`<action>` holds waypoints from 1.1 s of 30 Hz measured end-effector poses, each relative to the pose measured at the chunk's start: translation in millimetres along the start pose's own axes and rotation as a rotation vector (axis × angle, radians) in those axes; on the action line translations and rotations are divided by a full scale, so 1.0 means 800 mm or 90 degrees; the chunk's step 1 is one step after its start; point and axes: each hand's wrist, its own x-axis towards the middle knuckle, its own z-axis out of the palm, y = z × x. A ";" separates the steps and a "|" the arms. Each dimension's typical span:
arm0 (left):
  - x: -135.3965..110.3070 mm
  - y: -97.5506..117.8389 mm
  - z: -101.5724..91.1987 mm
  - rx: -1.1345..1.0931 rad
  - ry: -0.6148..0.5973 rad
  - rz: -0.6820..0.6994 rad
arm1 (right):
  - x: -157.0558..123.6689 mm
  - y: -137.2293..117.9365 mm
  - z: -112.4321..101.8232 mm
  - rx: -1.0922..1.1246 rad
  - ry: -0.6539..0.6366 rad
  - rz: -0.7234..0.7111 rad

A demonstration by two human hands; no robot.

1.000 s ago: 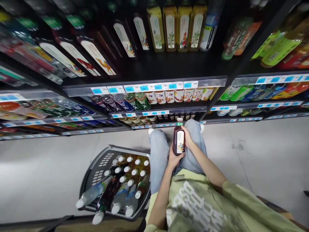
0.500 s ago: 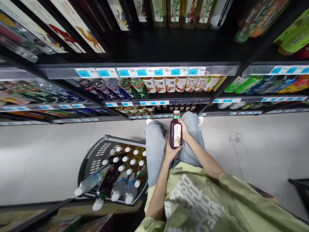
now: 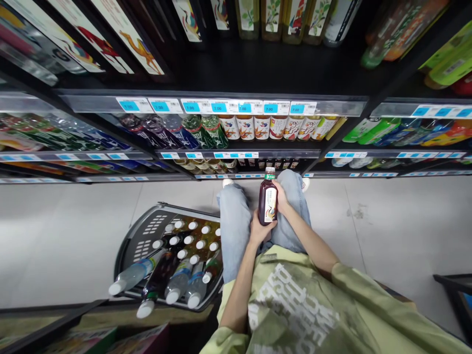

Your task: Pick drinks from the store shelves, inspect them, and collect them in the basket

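Note:
Both hands hold one dark red drink bottle (image 3: 268, 199) with a green cap and a white label, upright in front of my legs. My left hand (image 3: 258, 230) cups its base from below. My right hand (image 3: 283, 197) wraps its right side near the shoulder. To my left on the floor stands a dark shopping basket (image 3: 147, 231) filled with several bottles, most with white caps; some lie on their sides over the near rim.
Black store shelves (image 3: 236, 105) full of bottled drinks with blue price tags rise in front of me. Pale tiled floor (image 3: 387, 231) spreads left and right. Another dark shelf edge (image 3: 453, 290) shows at the lower right.
The view has tilted so the shelves sit higher in frame. The bottle stays in both hands, drifting slightly up and left with little real movement.

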 end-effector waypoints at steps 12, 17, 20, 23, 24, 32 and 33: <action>-0.015 0.013 -0.014 -0.291 -0.227 -0.135 | -0.021 -0.023 0.002 -0.006 -0.048 0.009; -0.018 0.017 -0.012 -0.258 -0.215 -0.218 | -0.037 -0.037 0.006 -0.012 -0.013 -0.002; -0.017 0.019 -0.008 -0.262 -0.204 -0.221 | -0.040 -0.043 0.012 0.011 -0.033 0.047; -0.016 0.016 -0.006 -0.278 -0.198 -0.186 | -0.044 -0.047 0.018 0.028 -0.060 0.086; -0.016 0.015 -0.006 -0.278 -0.198 -0.174 | -0.045 -0.048 0.019 0.031 -0.074 0.096; -0.016 0.016 -0.007 -0.264 -0.198 -0.158 | -0.045 -0.050 0.020 -0.007 -0.059 0.031; -0.016 0.018 -0.007 -0.264 -0.197 -0.154 | -0.043 -0.048 0.018 -0.015 -0.035 0.019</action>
